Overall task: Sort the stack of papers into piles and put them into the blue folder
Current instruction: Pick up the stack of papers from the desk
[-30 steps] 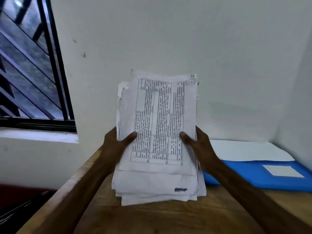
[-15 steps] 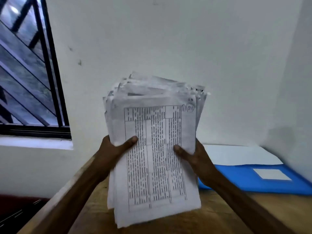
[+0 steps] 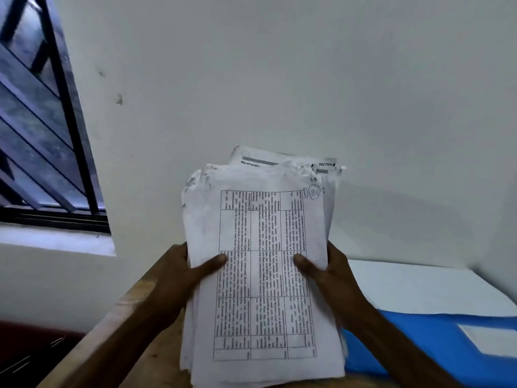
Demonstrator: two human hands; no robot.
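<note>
The stack of papers [image 3: 263, 275] is being held upright above the near part of the wooden table [image 3: 120, 315], in front of the white wall [image 3: 279, 79], with its printed grid being turned toward the camera. Its top edges are being shown ragged and uneven, and a sheet marked "SECTION" is sticking up behind the front page. Just to the right of the stack, the blue folder [image 3: 419, 345] is lying flat on the table; its near left corner is being hidden by the stack and the right forearm. A white sheet [image 3: 414, 287] is lying at the folder's far side, though whether on it or behind it cannot be told. A white label [image 3: 489, 337] is being shown on the folder's cover. A barred window [image 3: 36, 135] is being seen at the upper left, above a pale sill [image 3: 56, 239].

The stack's left edge is being gripped by the left hand [image 3: 179, 275], with the thumb being pressed across the front page and the fingers being hidden behind the paper. The right edge is being gripped likewise by the right hand [image 3: 330, 275], thumb on the front page.
</note>
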